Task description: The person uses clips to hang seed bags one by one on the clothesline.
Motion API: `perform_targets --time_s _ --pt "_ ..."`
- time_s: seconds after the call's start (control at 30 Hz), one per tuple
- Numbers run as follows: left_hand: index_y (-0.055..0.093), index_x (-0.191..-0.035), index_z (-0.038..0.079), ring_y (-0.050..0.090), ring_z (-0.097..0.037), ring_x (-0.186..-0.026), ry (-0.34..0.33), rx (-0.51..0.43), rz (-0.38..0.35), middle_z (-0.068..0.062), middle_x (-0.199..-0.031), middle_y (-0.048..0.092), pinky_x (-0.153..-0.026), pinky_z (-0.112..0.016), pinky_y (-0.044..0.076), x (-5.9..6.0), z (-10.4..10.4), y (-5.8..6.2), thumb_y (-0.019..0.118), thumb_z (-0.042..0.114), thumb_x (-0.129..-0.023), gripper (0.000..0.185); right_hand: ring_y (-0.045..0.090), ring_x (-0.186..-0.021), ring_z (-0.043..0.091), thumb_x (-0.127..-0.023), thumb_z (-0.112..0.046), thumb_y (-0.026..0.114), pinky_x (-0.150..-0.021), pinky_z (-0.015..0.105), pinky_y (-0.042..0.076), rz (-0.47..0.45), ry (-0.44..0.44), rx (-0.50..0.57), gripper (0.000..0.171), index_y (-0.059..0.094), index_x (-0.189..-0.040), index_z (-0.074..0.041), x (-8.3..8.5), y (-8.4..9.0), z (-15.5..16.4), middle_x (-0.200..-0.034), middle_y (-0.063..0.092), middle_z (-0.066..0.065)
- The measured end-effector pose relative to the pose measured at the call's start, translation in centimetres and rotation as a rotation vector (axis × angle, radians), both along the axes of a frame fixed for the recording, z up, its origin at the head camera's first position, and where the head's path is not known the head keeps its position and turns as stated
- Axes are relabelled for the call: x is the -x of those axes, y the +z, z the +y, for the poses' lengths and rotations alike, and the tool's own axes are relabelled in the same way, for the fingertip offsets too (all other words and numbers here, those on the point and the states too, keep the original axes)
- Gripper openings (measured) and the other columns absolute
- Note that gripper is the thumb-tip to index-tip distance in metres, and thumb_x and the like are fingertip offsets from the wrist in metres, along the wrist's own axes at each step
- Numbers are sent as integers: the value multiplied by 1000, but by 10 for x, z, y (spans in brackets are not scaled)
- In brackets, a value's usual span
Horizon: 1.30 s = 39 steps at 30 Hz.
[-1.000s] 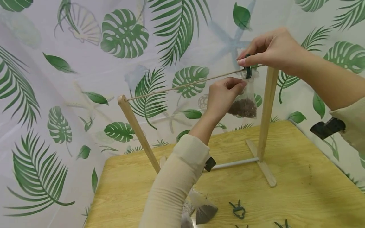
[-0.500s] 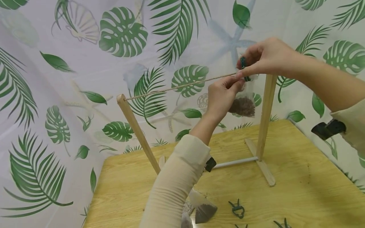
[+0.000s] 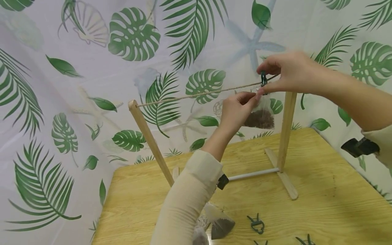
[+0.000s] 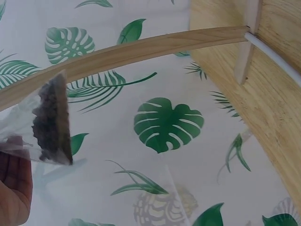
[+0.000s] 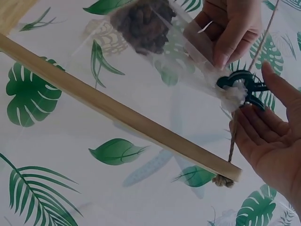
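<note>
My left hand [image 3: 234, 109] pinches the upper part of a clear plastic bag [image 3: 260, 118] with dark brown chunks at its bottom. In the right wrist view the gathered neck of the bag bunches inside a dark green spring clip [image 5: 242, 74]. That clip sits at the twine [image 3: 202, 92] strung across a wooden stand. My right hand [image 3: 295, 73] holds the clip between thumb and fingers, close to the left hand's fingertips. The left wrist view shows the bag [image 4: 52, 120] hanging tilted beside part of the left hand [image 4: 14, 188].
Wooden posts [image 3: 287, 132] carry the twine, with a white crossbar [image 3: 254, 174] low between them. On the wooden table [image 3: 330, 204] lie more filled clear bags [image 3: 223, 226] and several green clips [image 3: 256, 224]. A leaf-printed cloth [image 3: 171, 34] hangs behind.
My right hand has come down from the clip's top, its thumb now near the left fingertips. The clip tilted, then turned upright again. The left hand, still pinching the bag, sank slightly.
</note>
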<state>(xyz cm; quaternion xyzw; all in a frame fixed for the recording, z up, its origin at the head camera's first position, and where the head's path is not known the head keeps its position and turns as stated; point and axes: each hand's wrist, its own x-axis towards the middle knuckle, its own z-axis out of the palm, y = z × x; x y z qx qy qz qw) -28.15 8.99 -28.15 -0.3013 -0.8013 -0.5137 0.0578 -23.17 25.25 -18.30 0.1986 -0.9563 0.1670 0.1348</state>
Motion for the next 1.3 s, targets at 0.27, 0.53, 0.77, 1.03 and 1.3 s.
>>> perform_targets --time_s 0.27,0.53,0.77,1.03,1.3 --pt "71 -108 13 63 -2 -82 -31 71 15 2 -95 72 -71 -14 48 -4 -23 -40 62 36 -91 29 50 -114 44 -75 -23 81 -93 57 39 84 -19 -108 69 50 -129 6 -12 -11 -1 -124 55 27" --pt "72 -107 15 64 0 -81 -16 256 30 3 -95 72 -70 -13 49 -8 -44 -81 60 40 -92 31 43 -115 48 -72 -18 83 -93 60 38 109 -130 -117 74 46 -131 9 -27 -19 -1 -125 49 32" --pt "67 -118 16 65 -6 -93 -74 431 -87 2 -108 70 -77 -20 51 -18 -69 -109 58 45 -92 41 53 -99 48 -72 -20 82 -80 55 46 85 -222 -186 65 52 -117 16 -39 -32 7 -110 55 35" --pt "60 -129 15 61 -13 -109 -170 512 -283 -1 -124 63 -86 -26 50 -43 -96 -138 63 43 -89 49 61 -86 42 -76 -26 80 -70 50 51 -104 -207 -245 58 56 -106 16 -46 -71 22 -96 60 32" --pt "58 -130 12 59 -19 -113 -164 587 -289 -4 -126 62 -90 -31 50 -55 -132 -163 64 43 -89 52 63 -78 35 -75 -30 79 -63 42 52 -206 -116 -220 51 60 -99 11 -52 -117 25 -89 64 22"
